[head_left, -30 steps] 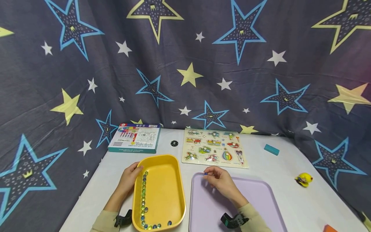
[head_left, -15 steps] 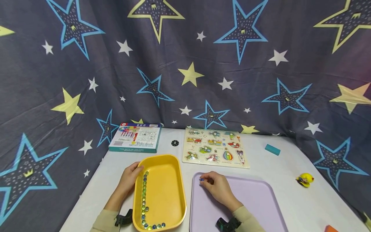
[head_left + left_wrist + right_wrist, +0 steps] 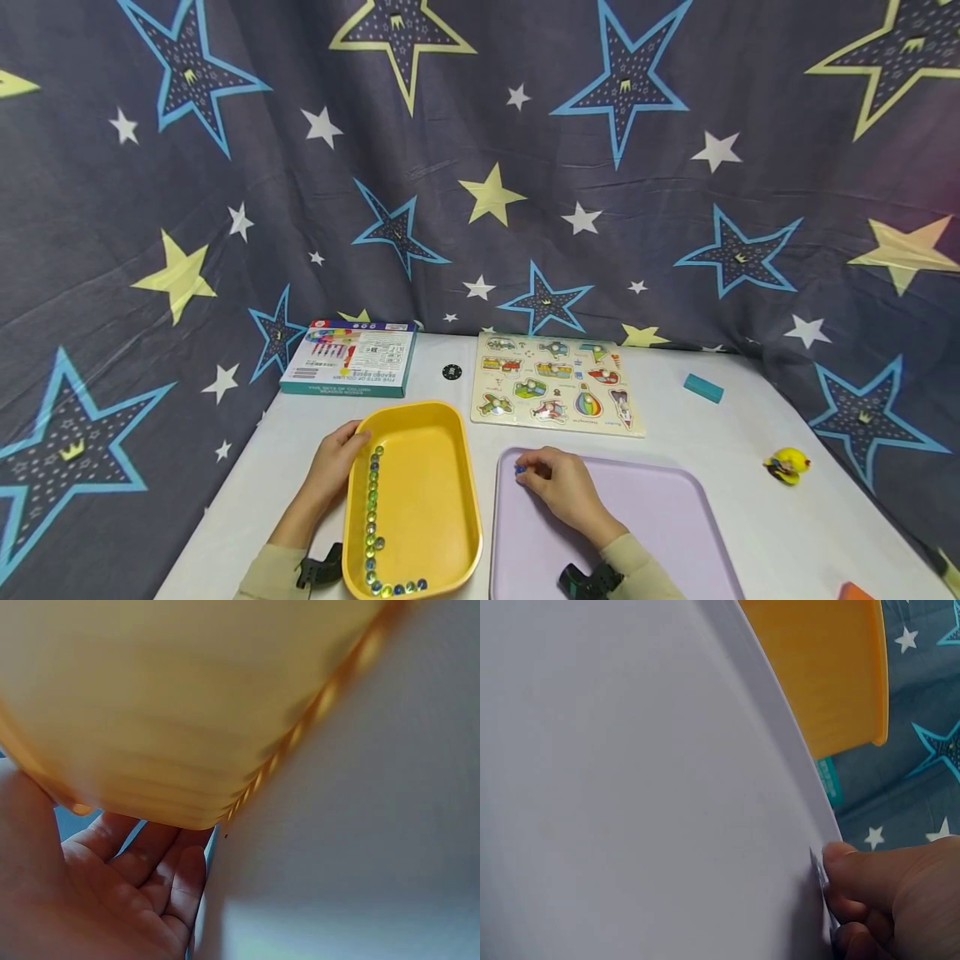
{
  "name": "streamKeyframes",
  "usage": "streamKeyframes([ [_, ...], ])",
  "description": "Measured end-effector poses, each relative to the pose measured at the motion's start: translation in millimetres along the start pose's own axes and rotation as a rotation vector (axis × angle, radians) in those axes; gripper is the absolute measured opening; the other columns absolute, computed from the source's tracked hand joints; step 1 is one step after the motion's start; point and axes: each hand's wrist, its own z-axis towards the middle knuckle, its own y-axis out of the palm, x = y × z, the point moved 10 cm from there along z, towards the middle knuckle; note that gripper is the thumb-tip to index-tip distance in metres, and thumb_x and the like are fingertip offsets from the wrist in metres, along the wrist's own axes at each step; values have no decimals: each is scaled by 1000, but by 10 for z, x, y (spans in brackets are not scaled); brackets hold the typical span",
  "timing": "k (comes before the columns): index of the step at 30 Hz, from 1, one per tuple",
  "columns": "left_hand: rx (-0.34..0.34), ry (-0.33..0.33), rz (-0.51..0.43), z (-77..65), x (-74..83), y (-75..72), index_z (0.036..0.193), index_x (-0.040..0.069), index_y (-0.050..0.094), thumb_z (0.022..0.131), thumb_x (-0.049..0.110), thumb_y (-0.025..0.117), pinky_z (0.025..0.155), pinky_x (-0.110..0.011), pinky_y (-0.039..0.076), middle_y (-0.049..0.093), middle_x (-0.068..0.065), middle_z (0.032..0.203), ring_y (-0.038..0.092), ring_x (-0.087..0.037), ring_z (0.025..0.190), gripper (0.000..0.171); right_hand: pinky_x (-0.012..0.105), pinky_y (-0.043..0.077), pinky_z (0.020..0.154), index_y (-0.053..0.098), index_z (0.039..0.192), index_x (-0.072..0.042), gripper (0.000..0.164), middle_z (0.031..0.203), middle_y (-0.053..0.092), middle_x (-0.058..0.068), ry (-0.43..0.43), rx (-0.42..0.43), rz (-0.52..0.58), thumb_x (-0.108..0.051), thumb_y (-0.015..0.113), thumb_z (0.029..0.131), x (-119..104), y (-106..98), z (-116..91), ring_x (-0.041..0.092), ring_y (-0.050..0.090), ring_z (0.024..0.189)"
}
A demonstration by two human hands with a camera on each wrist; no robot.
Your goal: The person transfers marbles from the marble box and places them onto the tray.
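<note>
In the head view my left hand grips the far left corner of a yellow tray, thumb over its rim. The left wrist view shows the fingers bent beside and under the tray's corner. Glass marbles line the tray's left side and near edge, with one lying just off the row. My right hand pinches a small blue marble between thumb and fingertips. It is low over the far left corner of a lavender tray, mostly covered by the fingers in the right wrist view.
Behind the trays lie a picture puzzle board, a round black disc and a flat teal-edged box. To the right are a teal block, a yellow duck toy and an orange piece. A starry curtain hangs behind the table.
My right hand has shifted left and nearer, lower toward the lavender tray's corner, with the blue marble. One marble in the yellow tray has rolled left to join the near row. My left hand stays put.
</note>
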Motion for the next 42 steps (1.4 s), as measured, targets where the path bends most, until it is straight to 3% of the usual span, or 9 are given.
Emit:
streamKeyframes([
  [20,-18,-13,-20,-6,-7,6,115,14,57,91,35,47,70,-26,49,60,-10,96,56,-24,80,33,18,42,54,67,85,-19,23,68,53,-17,-2,-16,24,-11,79,66,5,25,3,-1,48,58],
  [24,-23,-6,-26,4,-8,13,115,14,57,91,37,48,71,-26,49,60,-10,96,57,-23,80,34,19,42,52,68,88,-18,23,69,56,-13,46,-46,81,-11,77,68,41,2,22,3,49,57],
  [30,-19,17,-34,21,-3,13,115,13,57,91,35,48,69,-26,50,61,-12,96,57,-23,78,34,22,43,45,67,92,-10,20,73,59,1,176,-83,291,-11,73,74,103,-78,52,10,51,54],
  [32,-11,23,-30,26,-1,5,115,12,57,91,34,49,68,-26,50,61,-12,96,58,-23,77,34,23,43,44,66,95,-7,20,75,60,5,194,-97,357,-11,71,76,20,-116,48,14,52,55],
  [35,-12,20,-28,-2,44,7,116,11,57,92,32,48,68,-26,50,61,-13,97,58,-23,77,33,24,43,46,64,98,-1,19,78,61,11,179,-130,413,-8,67,79,-272,-183,36,15,52,56],
  [42,-21,9,-49,6,23,10,118,8,56,92,31,48,68,-25,49,60,-15,99,57,-24,79,35,23,44,49,64,96,-3,14,75,59,12,59,-243,492,-6,62,83,-992,-150,26,8,48,55],
])
